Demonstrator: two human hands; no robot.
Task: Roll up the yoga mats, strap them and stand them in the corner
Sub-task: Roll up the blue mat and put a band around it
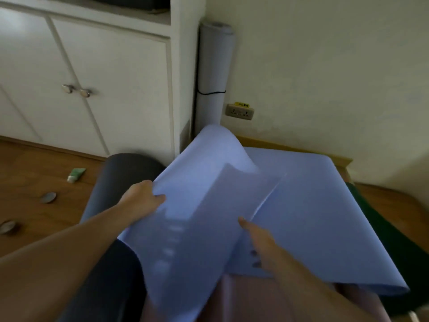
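A: Head view: where's the blue mat (pixel 301 205)?

B: Centre floor, its near flap lifted and folded toward one o'clock. The left hand (pixel 144 198) pinches the flap's edge at nine o'clock; the right hand (pixel 257 240) lies flat with straight fingers at five o'clock. One rolled mat (pixel 214 73), tied, stands in the corner at twelve.

A: Advice?

B: I'd square the edges first, then roll tight and even, so the strap holds.
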